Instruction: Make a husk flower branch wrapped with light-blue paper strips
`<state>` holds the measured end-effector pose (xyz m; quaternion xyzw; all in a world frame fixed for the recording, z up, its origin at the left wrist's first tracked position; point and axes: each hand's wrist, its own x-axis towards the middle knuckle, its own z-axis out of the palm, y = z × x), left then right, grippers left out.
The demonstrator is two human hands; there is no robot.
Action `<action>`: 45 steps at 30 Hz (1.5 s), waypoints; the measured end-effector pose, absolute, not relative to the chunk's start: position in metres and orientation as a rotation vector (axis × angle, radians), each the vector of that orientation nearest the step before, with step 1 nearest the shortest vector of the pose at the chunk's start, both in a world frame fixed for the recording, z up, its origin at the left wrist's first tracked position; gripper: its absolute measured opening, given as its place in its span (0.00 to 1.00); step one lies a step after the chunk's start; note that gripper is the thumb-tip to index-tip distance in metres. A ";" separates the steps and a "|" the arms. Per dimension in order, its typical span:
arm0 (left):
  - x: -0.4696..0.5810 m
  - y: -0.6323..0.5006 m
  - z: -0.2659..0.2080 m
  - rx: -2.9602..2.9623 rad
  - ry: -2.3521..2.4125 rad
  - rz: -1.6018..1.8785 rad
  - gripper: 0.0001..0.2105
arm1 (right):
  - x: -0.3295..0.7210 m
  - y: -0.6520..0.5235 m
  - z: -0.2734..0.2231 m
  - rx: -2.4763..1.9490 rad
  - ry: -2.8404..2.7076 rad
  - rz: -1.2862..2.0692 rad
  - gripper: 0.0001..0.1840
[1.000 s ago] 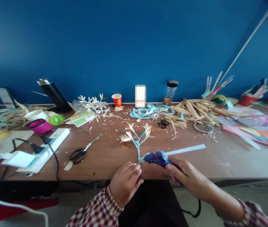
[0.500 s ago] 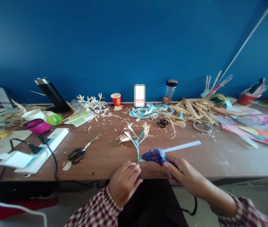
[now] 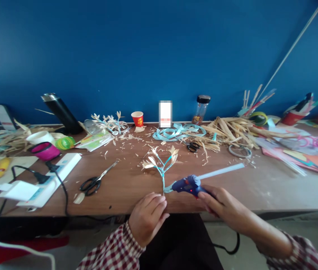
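My left hand (image 3: 148, 215) is closed at the table's front edge, pinching the bottom of a flower stem (image 3: 163, 179). The stem is wrapped in light blue ribbon and branches into several pale husk flowers (image 3: 161, 159). A loose end of blue ribbon (image 3: 170, 188) sticks out to the right from the lower stem. My right hand (image 3: 222, 204) grips a dark blue glue gun (image 3: 188, 185) by its handle, its red light on. A clear glue stick (image 3: 222, 171) juts from its back. The nozzle is beside the ribbon end; whether they touch I cannot tell.
Black-handled scissors (image 3: 97, 180) and a white power strip (image 3: 54, 183) with cords lie to the left. Behind are a red paper cup (image 3: 138, 119), coiled blue ribbon (image 3: 181, 131), small scissors (image 3: 193, 146) and dried husks (image 3: 229, 129). Husk scraps litter the table (image 3: 130, 180).
My right hand has drawn the glue gun slightly to the right, away from the stem, and more of the ribbon end shows. My left hand and the flower stem stay in place.
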<state>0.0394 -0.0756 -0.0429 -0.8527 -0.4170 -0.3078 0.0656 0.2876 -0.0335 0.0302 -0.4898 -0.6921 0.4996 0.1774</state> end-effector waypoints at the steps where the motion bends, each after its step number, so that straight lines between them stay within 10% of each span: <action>1: 0.039 -0.075 -0.043 -2.571 -1.259 -0.929 0.11 | 0.288 -0.034 0.030 -1.388 -1.948 1.423 0.18; 16: 0.040 -0.073 -0.041 -2.574 -1.251 -0.924 0.11 | 0.285 -0.033 0.025 -1.417 -1.799 1.503 0.29; 45: 0.039 -0.073 -0.044 -2.588 -1.242 -0.932 0.11 | 0.280 -0.030 0.031 -1.364 -1.931 1.381 0.20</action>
